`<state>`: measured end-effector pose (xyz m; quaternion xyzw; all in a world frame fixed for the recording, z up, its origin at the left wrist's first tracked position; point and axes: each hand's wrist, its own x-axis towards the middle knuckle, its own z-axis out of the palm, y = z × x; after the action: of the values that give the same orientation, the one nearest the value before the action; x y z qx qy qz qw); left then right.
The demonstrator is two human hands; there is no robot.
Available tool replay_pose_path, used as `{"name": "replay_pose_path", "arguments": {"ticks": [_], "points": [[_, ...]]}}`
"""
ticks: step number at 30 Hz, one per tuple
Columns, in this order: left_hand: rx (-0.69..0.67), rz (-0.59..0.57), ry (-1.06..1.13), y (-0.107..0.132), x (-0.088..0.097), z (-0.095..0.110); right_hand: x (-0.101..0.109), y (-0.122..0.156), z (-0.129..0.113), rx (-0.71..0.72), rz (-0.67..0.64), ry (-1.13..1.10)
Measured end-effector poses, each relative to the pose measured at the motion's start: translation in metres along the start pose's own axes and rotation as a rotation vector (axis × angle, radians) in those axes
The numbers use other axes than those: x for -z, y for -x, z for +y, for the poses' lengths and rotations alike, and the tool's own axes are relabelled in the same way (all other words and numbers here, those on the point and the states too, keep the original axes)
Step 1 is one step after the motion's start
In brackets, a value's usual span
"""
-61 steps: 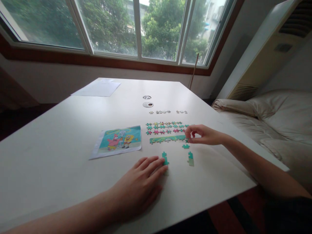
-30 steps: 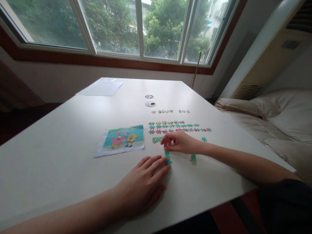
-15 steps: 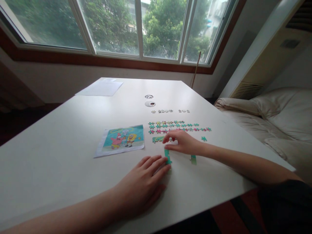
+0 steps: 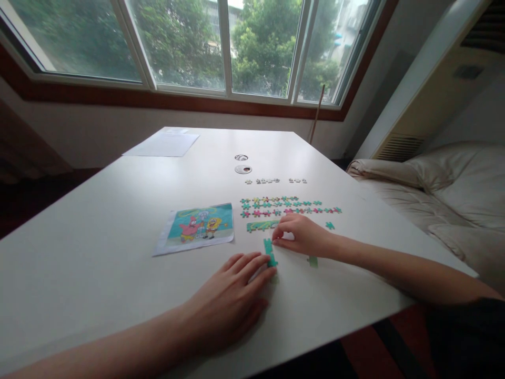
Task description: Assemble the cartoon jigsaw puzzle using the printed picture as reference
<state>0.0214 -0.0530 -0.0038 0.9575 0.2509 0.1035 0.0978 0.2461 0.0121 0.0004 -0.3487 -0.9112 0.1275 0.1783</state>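
A short upright strip of joined green jigsaw pieces (image 4: pixel 268 246) lies on the white table. My left hand (image 4: pixel 236 287) rests flat, fingers stretched out, with fingertips on the strip's lower part. At the strip's upper right edge, thumb and index finger of my right hand (image 4: pixel 302 234) come together in a pinch; anything between them is too small to make out. Just beyond lies a horizontal joined strip of green and yellow pieces (image 4: pixel 258 226), its right end covered by my right hand. A pale green piece (image 4: pixel 275 278) shows below my left fingertips, and another piece (image 4: pixel 313 261) lies under my right wrist.
Rows of loose jigsaw pieces (image 4: pixel 284 204) lie farther back, with grey-looking pieces (image 4: pixel 269 180) behind. A single green piece (image 4: pixel 330 226) is to the right. A printed cartoon picture (image 4: pixel 201 223) lies left, white paper (image 4: pixel 163 143) at the far left. Round metal-looking discs (image 4: pixel 243 169) are mid-table.
My right hand has shifted slightly right, and its fingers have drawn closer together. The top of the green strip now shows, leaning slightly left. My left hand has stayed in place.
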Motion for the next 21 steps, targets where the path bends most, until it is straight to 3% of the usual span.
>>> {"name": "replay_pose_path", "arguments": {"ticks": [11, 14, 18, 21], "points": [[-0.017, -0.033, 0.013, 0.003, 0.006, 0.0, 0.001, -0.006, -0.002, 0.064, -0.048, 0.033], [-0.005, 0.007, 0.024, 0.002, 0.013, -0.017, 0.001, -0.009, -0.005, 0.077, -0.067, 0.074], [0.135, 0.183, -0.064, -0.002, 0.02, -0.055, 0.0, -0.016, -0.011, 0.081, -0.066, 0.127], [0.196, 0.179, -0.138, -0.003, 0.016, -0.077, -0.004, -0.024, -0.013, 0.098, -0.046, 0.148]]}}
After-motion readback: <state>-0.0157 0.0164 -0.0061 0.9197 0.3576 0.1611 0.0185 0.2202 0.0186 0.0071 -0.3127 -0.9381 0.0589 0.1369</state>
